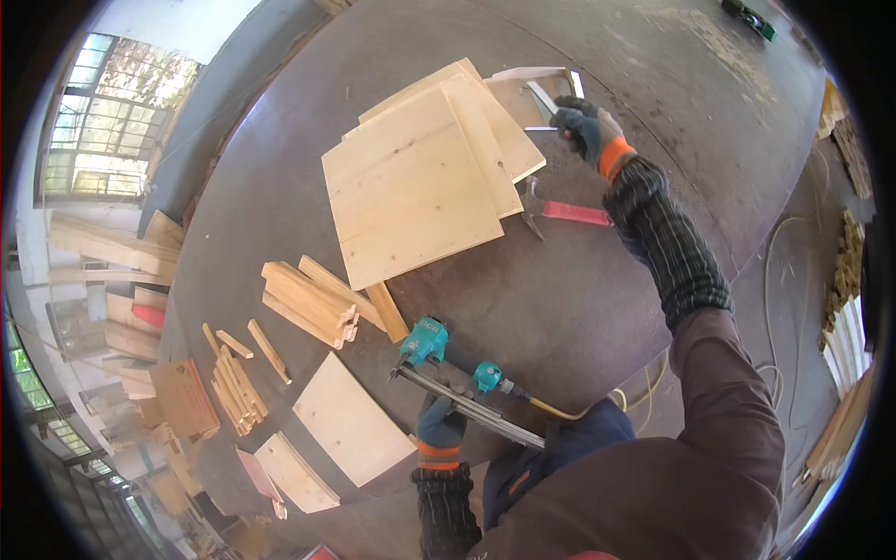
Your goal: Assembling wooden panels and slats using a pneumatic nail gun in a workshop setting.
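My left hand (441, 422), in a dark glove with an orange cuff, is closed around the long metal magazine of a teal and black nail gun (427, 342). The gun is tilted near my body, and a yellow air hose (558, 409) runs from its handle end. Far off on the table, my gloved right hand (588, 129) reaches to a small open box (519, 86) with white edges. Its fingers are closed on a thin pale strip (541, 97) that juts out leftward; its kind is unclear. A claw hammer (574, 214) with a red handle lies below that hand.
Several square wooden boards (411, 187) lie stacked on the large dark table (560, 289). Bundled wooden strips (308, 301), shorter sticks (238, 390) and a loose panel (353, 418) lie to the left. A green-and-black tool (749, 19) sits at the far right.
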`<act>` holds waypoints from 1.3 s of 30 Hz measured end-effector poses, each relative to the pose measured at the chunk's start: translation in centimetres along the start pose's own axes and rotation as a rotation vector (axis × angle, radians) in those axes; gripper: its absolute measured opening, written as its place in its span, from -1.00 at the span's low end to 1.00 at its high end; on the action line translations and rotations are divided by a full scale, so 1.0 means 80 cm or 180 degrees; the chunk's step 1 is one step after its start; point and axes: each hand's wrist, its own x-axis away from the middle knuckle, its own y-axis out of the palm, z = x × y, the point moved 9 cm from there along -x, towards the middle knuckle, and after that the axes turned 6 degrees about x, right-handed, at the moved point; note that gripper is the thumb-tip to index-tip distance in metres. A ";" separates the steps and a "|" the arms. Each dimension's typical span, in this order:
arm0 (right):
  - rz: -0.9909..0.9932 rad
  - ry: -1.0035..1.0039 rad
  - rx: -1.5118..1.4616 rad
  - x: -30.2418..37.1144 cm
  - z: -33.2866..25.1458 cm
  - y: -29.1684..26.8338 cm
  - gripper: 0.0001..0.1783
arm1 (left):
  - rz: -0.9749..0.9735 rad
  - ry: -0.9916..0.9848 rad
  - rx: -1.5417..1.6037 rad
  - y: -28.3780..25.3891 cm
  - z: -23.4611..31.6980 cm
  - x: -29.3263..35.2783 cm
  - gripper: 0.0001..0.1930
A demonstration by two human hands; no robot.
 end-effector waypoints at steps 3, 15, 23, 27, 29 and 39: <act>-0.0739 0.0059 -0.0674 0.094 0.002 0.031 -0.47 | -0.0295 -0.0022 -0.0114 0.006 -0.005 -0.002 -0.65; -0.2078 0.0934 -0.0887 0.432 0.026 0.177 -0.38 | -0.1179 0.0044 -0.0431 0.031 -0.009 -0.028 -0.59; -0.2136 0.0803 0.0881 0.567 0.055 0.286 -0.53 | -0.1089 0.0556 -0.1256 0.045 0.043 0.034 -0.71; -0.2153 -0.0037 0.1621 0.622 0.030 0.335 -0.57 | -0.1139 0.0798 -0.1047 0.015 0.059 0.059 -0.75; -0.2046 -0.0516 0.1981 0.640 0.017 0.353 -0.60 | -0.1135 0.0811 -0.0942 0.004 0.066 0.070 -0.75; -0.1297 -0.2041 0.3583 0.683 -0.010 0.420 -0.73 | -0.1156 0.1046 -0.1029 -0.024 0.117 0.092 -0.74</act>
